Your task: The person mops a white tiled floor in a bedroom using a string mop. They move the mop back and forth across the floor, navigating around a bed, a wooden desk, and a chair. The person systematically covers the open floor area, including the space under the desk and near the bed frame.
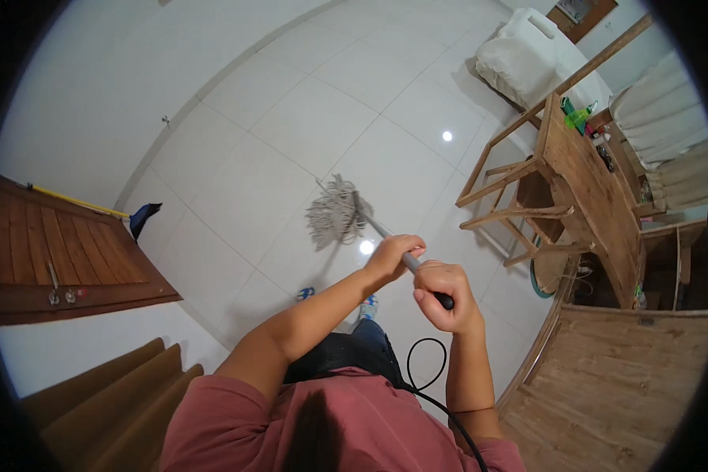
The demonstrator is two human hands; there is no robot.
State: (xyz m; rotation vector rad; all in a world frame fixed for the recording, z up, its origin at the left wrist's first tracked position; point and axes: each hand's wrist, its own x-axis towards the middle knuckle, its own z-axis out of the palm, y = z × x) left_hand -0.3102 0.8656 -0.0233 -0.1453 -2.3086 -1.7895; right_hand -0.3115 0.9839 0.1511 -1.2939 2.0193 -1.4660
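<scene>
A string mop with a grey handle and a shaggy grey head (335,214) rests on the white tiled floor (307,118), ahead of my feet. My left hand (393,258) is closed round the handle partway up. Close beside it, my right hand (444,293) grips the handle near its top, and the black end cap sticks out past my fingers. The handle slants from my hands down and to the left, to the strands spread on the tiles.
On the right stand a wooden chair (519,212) and a wooden desk (594,197) bearing a green spray bottle (579,116). A white-covered piece of furniture (527,59) is at the far right. Leftward are a brown wooden door (79,252) and a yellow-handled broom (79,198). A black cable (426,343) loops by my waist.
</scene>
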